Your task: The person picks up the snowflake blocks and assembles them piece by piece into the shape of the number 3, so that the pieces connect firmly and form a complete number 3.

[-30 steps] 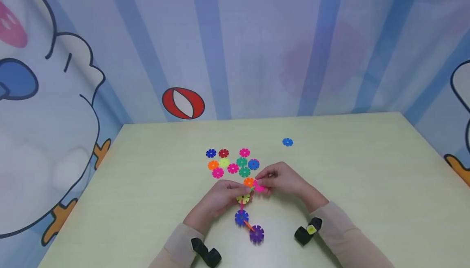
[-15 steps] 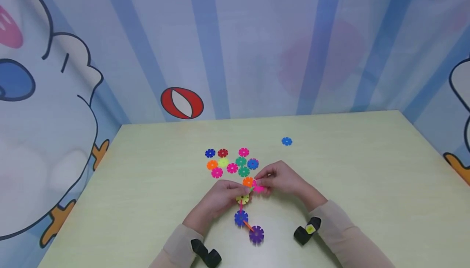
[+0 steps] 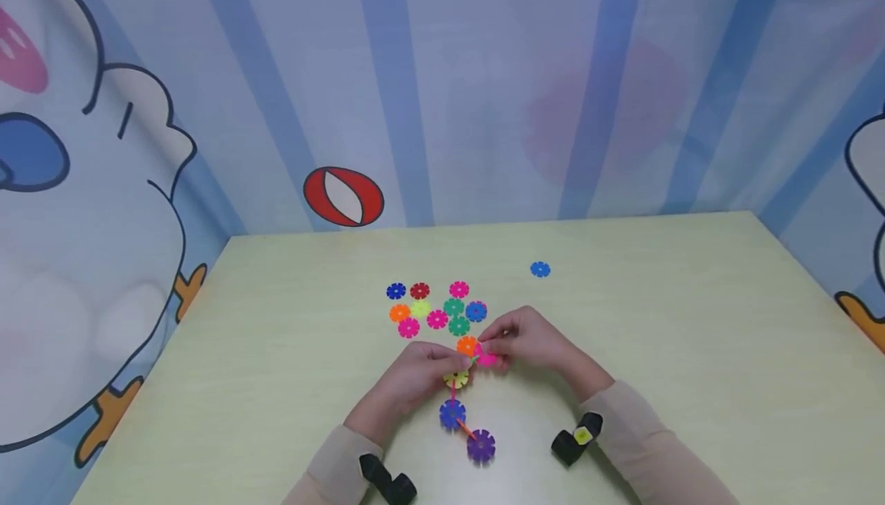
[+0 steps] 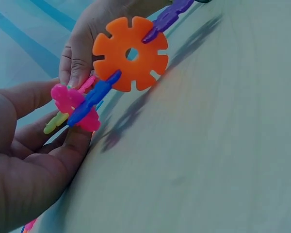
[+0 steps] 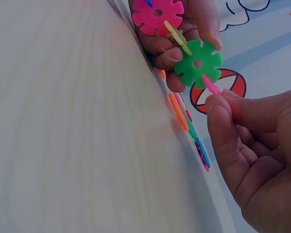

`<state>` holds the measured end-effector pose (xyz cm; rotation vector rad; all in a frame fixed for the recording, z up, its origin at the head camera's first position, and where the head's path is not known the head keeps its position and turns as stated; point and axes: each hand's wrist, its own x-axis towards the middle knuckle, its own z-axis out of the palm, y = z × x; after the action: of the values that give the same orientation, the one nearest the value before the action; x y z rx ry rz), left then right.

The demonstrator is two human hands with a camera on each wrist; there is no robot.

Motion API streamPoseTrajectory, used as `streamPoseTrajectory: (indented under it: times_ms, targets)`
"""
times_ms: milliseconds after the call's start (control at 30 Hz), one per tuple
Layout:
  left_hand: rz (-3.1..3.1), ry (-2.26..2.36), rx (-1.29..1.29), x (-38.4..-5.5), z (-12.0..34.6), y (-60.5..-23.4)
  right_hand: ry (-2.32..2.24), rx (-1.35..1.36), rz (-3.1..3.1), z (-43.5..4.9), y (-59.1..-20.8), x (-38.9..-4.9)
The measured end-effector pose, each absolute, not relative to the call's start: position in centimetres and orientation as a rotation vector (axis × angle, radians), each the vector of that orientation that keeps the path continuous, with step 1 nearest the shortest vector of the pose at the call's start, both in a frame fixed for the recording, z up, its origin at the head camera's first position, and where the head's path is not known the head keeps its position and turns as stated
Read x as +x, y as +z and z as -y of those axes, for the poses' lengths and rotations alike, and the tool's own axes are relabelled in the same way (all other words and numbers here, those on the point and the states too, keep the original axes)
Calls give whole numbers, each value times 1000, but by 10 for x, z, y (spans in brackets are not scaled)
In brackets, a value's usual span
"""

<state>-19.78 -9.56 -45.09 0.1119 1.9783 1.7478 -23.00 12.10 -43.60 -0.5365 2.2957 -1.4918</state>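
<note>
The left hand (image 3: 418, 378) grips a chain of notched plastic discs (image 3: 452, 415) by its far end, the rest trailing toward the person over the surface (image 3: 276, 305). Between the hands I see a green disc (image 5: 199, 74); at its edge, the right hand (image 3: 531, 345) pinches a pink disc (image 3: 487, 359).

the multicoloured chain of notched discs (image 3: 452, 414) bends; a pink disc (image 5: 212, 84) meets its green disc (image 5: 186, 68) edge-on.

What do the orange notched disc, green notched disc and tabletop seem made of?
Orange notched disc: probably plastic, smooth and fairly matte; even colour, clean slots.
Green notched disc: likely the same, uniformly coloured with similar slots.
Tabletop: perhaps wood or laminate, satin; faint grainy streaks leave it open.
</note>
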Motion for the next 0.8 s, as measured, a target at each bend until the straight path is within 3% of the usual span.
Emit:
streamPoseTrajectory:
  times_ms: [800]
  targets:
    - [-1832, 1754, 235, -199, 103, -446, -1429, -647, -2165, -111, -437, -228]
